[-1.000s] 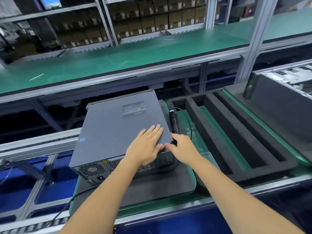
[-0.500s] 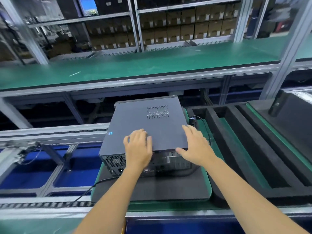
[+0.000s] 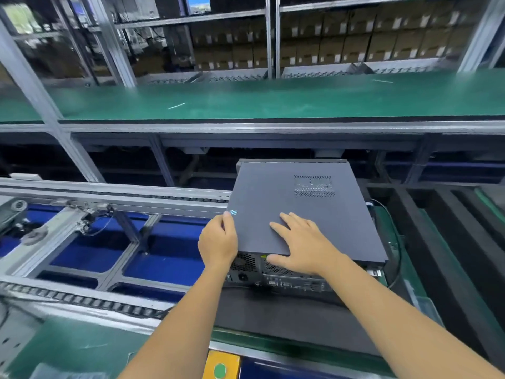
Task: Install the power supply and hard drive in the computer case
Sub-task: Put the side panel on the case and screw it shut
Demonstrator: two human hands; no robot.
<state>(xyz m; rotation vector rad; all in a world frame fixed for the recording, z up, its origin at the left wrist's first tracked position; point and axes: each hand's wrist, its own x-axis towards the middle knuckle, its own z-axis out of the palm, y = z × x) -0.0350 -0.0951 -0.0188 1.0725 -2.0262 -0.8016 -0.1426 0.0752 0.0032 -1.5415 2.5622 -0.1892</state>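
A dark grey computer case [image 3: 306, 209] lies flat on a black foam mat [image 3: 273, 315], its side panel on top and its rear ports facing me. My left hand [image 3: 218, 242] grips the near left edge of the case, fingers curled over the side. My right hand [image 3: 303, 244] lies flat on the top panel near the rear edge, fingers spread and thumb over the edge. No power supply or hard drive shows outside the case.
The mat sits on a green pallet [image 3: 393, 242] on a conveyor line. To the left are open conveyor rails [image 3: 109, 203] over blue panels. Black foam trays [image 3: 451, 242] stand at the right. A long green bench [image 3: 273, 99] runs across behind.
My left hand has moved from the top panel to the case's left edge. My right hand has shifted left from the right corner onto the panel's near middle. The view has swung left.
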